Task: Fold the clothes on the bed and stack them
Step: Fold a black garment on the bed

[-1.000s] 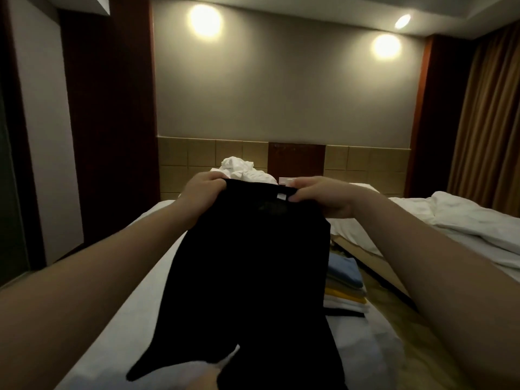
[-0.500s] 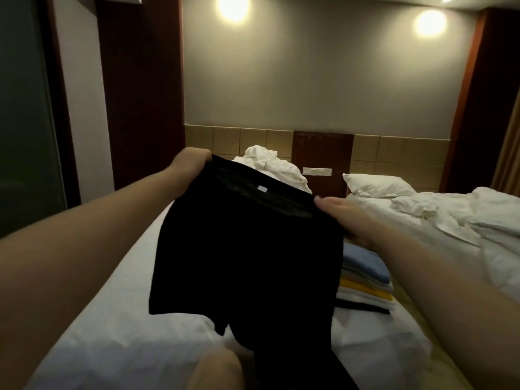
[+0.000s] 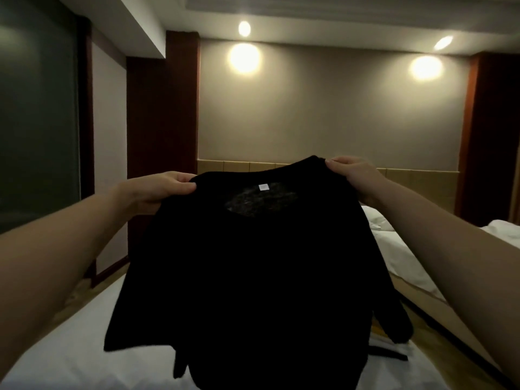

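Change: The shirt (image 3: 253,263) is now up high and spread wide. Half a second ago it hung lower and bunched, with the hands closer together.
Left hand (image 3: 166,190): Grips the shirt's left shoulder, thumb on top and fingers curled under.
Right hand (image 3: 354,175): Pinches the shirt's right shoulder, a bit higher than the left hand.
Shirt: Black, held in the air over the bed (image 3: 70,347), neck end up. A small white tag (image 3: 263,187) sits just under the collar.
Stack (image 3: 388,350): Folded clothes peek out at the shirt's lower right. More of them showed before.
In the way: The shirt hides the middle of the bed and most of the stack.
Bed: White sheet, below and to the left of the shirt.
Other bed (image 3: 394,249): White bedding, to the right of the shirt.
Room: A tan headboard (image 3: 239,166) runs behind the top of the shirt. Above it is a grey wall (image 3: 323,108) with round lights (image 3: 244,57). A dark wood panel (image 3: 161,108) stands up and left of the shirt.
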The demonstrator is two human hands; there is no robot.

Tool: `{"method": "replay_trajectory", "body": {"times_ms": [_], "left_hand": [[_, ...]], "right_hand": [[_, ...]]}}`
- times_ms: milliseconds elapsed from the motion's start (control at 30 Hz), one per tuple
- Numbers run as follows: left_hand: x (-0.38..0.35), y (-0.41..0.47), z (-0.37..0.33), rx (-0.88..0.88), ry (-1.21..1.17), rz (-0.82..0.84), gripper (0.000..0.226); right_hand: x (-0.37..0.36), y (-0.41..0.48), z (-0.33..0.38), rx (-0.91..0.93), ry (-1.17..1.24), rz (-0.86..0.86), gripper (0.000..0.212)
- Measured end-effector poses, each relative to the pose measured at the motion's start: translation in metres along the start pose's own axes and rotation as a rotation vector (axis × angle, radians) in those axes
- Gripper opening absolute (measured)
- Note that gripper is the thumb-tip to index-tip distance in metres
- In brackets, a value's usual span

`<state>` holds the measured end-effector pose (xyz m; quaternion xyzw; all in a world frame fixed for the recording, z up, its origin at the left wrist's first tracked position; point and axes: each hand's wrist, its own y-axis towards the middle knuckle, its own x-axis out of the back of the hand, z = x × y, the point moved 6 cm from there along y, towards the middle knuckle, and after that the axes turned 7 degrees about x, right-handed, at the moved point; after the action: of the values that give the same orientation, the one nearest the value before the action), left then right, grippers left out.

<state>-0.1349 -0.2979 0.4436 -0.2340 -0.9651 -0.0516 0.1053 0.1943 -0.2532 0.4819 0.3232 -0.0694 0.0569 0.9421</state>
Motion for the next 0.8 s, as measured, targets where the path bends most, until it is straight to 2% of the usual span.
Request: {"method": "replay_trajectory", "body": {"times_ms": [67, 133, 167, 233, 267, 367, 400, 500, 533, 633, 800], "left_hand": [[-0.002, -0.001, -0.007, -0.11, -0.088, 0.024, 0.057], [0.001, -0.002, -0.017, -0.212, -0.168, -0.038, 0.06], [0.002, -0.001, -0.021, -0.248, -0.206, -0.078, 0.053], [0.005, -0.002, -0.026, -0.265, -0.296, -0.165, 0.026], [0.001, -0.004, -0.025, -0.218, -0.286, -0.174, 0.027], [-0.007, 0.002, -0.008, -0.002, 0.038, -0.136, 0.066], [-0.004, 0.003, -0.005, 0.031, 0.036, -0.191, 0.064], [0.003, 0.012, -0.004, 0.069, -0.109, -0.401, 0.033], [-0.001, 0.015, -0.003, 0.116, -0.131, -0.436, 0.029], [-0.014, 0.024, 0.004, 0.203, -0.189, -0.473, 0.023], [-0.034, 0.024, 0.008, 0.178, -0.346, -0.525, 0.015]], "right_hand": [[-0.002, 0.006, 0.006, -0.012, 0.067, -0.042, 0.016], [-0.002, 0.011, 0.013, -0.018, 0.212, -0.097, 0.016], [-0.002, 0.013, 0.017, -0.033, 0.304, -0.106, 0.014], [-0.002, 0.015, 0.016, -0.109, 0.413, -0.073, 0.012], [-0.001, 0.015, 0.01, -0.167, 0.386, -0.06, 0.014], [0.01, 0.011, -0.019, -0.33, 0.193, -0.094, 0.014], [0.013, 0.01, -0.026, -0.358, 0.185, -0.123, 0.013], [0.011, 0.009, -0.034, -0.385, 0.26, -0.217, 0.014], [0.01, 0.009, -0.037, -0.395, 0.278, -0.25, 0.015], [0.006, 0.007, -0.046, -0.437, 0.27, -0.292, 0.015], [-0.001, -0.005, -0.052, -0.485, 0.312, -0.275, 0.019]]}}
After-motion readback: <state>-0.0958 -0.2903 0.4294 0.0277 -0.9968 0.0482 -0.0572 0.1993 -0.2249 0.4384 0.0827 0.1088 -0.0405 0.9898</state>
